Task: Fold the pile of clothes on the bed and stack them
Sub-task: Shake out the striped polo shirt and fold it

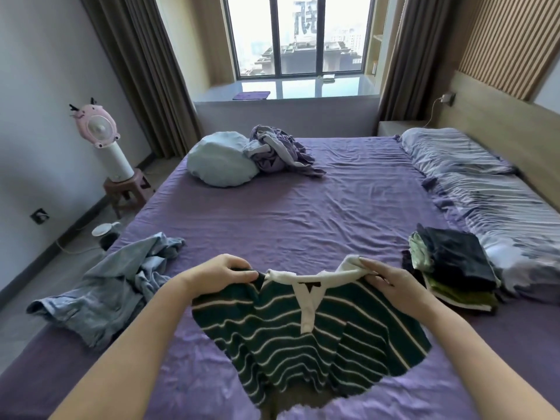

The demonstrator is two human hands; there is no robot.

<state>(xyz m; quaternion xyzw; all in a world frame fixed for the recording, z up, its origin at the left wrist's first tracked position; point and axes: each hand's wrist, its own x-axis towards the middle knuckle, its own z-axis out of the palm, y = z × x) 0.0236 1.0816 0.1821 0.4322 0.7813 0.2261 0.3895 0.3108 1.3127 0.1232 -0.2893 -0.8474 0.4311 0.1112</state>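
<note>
Green knit with thin white stripes fills the near middle: a polo shirt [306, 338] with a white collar and placket, held up by its shoulders above the purple sheet [303, 213], its hem hanging toward the near edge of the bed. The left hand [221, 275] grips the shirt's left shoulder, its fingers curled over the top edge of the fabric and the thumb tucked below. The right hand [394, 283] pinches the right shoulder beside the collar, with thumb and fingers closed on the cloth and the collar's white end bunched over the fingertips. Just left of the left forearm, a blue denim shirt [112, 286] lies crumpled and unfolded on the sheet, reaching to the left edge of the bed. Just right of the right hand sits a stack [451, 268] of folded clothes, dark pieces on top and green ones beneath, resting against a striped grey quilt [497, 213] that runs along the right side. Farther off, well apart from the hands, a pale blue cushion [221, 160] lies on the far left of the bed, touching a heap [278, 153] of lilac and grey clothes still unfolded. Off the bed at left, a pink fan [97, 125] stands on a small stool [127, 189]. Beyond the bed, brown curtains frame a window [300, 37].
</note>
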